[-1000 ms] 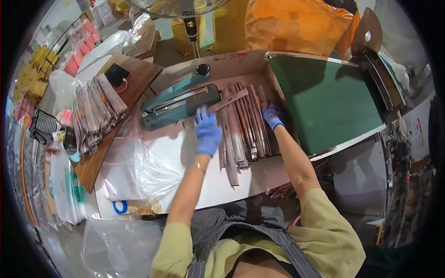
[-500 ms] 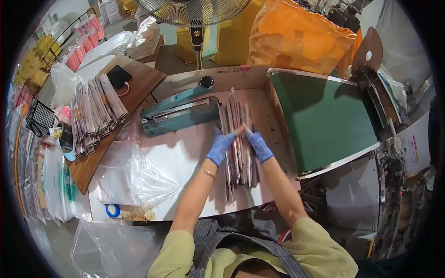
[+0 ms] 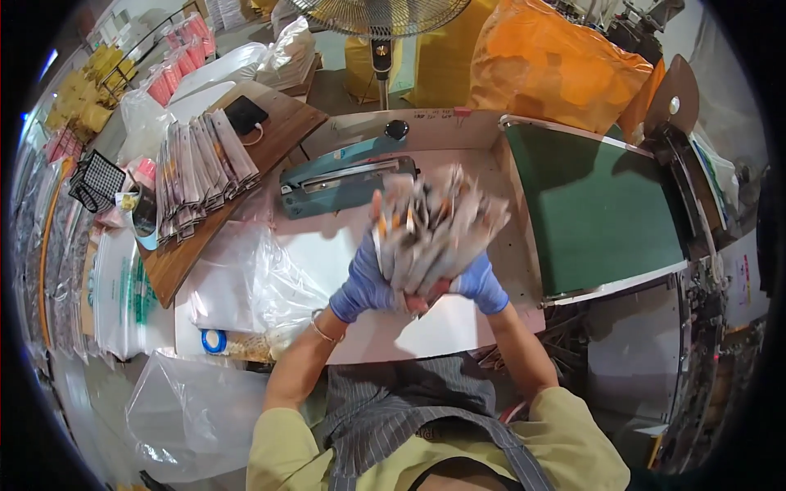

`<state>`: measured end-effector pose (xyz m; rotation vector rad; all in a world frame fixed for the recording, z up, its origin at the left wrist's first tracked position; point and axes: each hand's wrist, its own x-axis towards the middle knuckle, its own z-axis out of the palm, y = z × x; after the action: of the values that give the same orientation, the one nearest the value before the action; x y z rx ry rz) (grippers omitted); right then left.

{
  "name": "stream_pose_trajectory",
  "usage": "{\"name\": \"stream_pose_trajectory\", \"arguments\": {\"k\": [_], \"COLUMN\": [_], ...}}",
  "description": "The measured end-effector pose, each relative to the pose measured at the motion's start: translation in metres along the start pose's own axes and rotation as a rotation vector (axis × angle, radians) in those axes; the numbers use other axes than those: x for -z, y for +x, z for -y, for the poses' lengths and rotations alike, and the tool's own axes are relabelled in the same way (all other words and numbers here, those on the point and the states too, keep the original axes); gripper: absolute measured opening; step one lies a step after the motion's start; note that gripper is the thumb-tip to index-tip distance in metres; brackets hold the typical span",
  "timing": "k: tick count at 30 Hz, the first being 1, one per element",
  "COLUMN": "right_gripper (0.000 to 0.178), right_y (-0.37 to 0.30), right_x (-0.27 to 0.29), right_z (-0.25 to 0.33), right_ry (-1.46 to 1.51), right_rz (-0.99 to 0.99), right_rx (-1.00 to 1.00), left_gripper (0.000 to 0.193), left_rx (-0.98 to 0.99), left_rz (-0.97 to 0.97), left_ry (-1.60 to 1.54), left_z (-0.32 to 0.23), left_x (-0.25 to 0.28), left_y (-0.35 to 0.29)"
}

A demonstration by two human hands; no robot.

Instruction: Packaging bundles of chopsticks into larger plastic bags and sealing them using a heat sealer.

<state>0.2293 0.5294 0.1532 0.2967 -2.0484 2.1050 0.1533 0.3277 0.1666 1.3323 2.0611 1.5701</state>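
A thick bundle of thin printed pouches (image 3: 442, 229), greyish with orange touches, is held up over the white work tray, its upper ends fanned out and blurred. My left hand (image 3: 363, 282), in a blue fingerless glove, grips its left side from below. My right hand (image 3: 483, 282), gloved the same way, closes on the lower right side. Most of the fingers are hidden behind the bundle. Just beyond it, to the left, lies a teal hand-lever bag sealer (image 3: 327, 196) with a black knob on its arm.
Clear plastic bags (image 3: 237, 278) and a blue tape roll (image 3: 214, 340) lie at the tray's left. More similar pouches (image 3: 196, 168) stand on a brown wooden board (image 3: 282, 123). A green-topped surface (image 3: 598, 213) adjoins on the right. A fan (image 3: 381, 53) stands behind.
The bundle has been lifted from the tray, where it lay lengthwise between both hands, and tilted up with its ends fanned. Both hands have come nearer and spread apart around it.
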Motion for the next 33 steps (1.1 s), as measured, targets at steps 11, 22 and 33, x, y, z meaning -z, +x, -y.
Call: {"name": "stream_pose_trajectory", "arguments": {"k": [11, 22, 33], "right_gripper": [0.124, 0.065, 0.024], "right_y": [-0.010, -0.004, -0.008], "right_x": [-0.032, -0.084, -0.128], "right_z": [0.046, 0.079, -0.054], "right_ry": [-0.178, 0.054, 0.396], "right_rz": [0.106, -0.011, 0.532], "right_rx": [0.199, 0.101, -0.621], "left_gripper": [0.119, 0.073, 0.030], "left_rx": [-0.302, 0.174, 0.520], "left_rz": [-0.532, -0.059, -1.162], "left_ry": [-0.387, -0.182, 0.931], "left_z": [-0.073, -0.014, -0.002], "left_x": [-0.023, -0.019, -0.037], "left_y": [-0.004, -0.063, -0.186]}}
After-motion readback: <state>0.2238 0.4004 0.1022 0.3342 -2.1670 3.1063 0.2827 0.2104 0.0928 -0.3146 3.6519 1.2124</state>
